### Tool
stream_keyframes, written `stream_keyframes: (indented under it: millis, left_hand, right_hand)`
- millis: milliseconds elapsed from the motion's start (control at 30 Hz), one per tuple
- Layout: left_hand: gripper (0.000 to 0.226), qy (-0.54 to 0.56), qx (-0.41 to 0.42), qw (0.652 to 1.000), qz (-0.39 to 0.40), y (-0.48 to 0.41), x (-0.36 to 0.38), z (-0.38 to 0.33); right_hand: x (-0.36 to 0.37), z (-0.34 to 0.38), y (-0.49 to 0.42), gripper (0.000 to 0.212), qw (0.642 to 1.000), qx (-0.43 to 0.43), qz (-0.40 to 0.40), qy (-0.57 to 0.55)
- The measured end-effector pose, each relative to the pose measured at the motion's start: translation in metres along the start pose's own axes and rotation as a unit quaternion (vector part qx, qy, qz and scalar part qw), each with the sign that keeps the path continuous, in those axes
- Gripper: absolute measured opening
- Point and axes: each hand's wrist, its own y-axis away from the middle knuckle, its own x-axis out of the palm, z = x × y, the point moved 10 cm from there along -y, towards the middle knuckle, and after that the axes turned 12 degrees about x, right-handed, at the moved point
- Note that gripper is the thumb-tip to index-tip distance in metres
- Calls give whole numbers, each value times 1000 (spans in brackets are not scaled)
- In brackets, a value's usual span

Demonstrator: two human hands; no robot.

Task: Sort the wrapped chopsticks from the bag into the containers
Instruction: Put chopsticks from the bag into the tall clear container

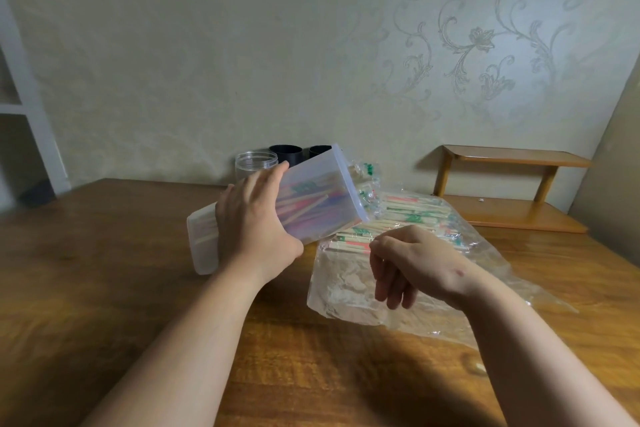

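Nearest me my left arm [180, 333] is stretching over the worktop [86, 270], its left hand [254, 218] gripping the container [311, 198], fingers [272, 178] curling round its wall, open mouth tilting up and right over the bag [346, 288]. Right of it my right hand [412, 260] is hovering, its fingers [389, 284] hanging loosely curled, holding nothing I can see. The wrapped chopsticks [408, 215] are lying at the bag's far end just beyond those fingers, long axes running left to right, so I am judging the right hand nearer to them.
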Motion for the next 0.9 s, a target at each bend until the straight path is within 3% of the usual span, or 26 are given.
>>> stream_keyframes:
  millis: [233,333,500,633,733,800,900]
  left_hand:
    - [109,-5,13,1000,-3,-1,0,-1]
    - [109,-9,13,1000,-7,-1,1,-1]
    - [111,-11,9,1000,-8,-1,0,1]
    - [111,-12,12,1000,-5,-1,1,-1]
    - [111,-8,11,1000,-5,0,1,0]
    - [111,-8,9,1000,-6,0,0,0]
    - [111,-8,9,1000,-3,0,0,0]
  right_hand:
    - [1,-13,-4,36,991,52,-21,125]
    - [-2,-15,-10,31,975,46,-66,206]
    - [9,-22,-17,35,948,70,-67,304]
    - [11,-27,-23,41,941,88,-83,315]
    - [13,-34,-28,32,944,110,-89,298]
    - [9,-37,-32,50,946,123,-108,279]
    - [8,-39,-34,57,956,136,-106,239]
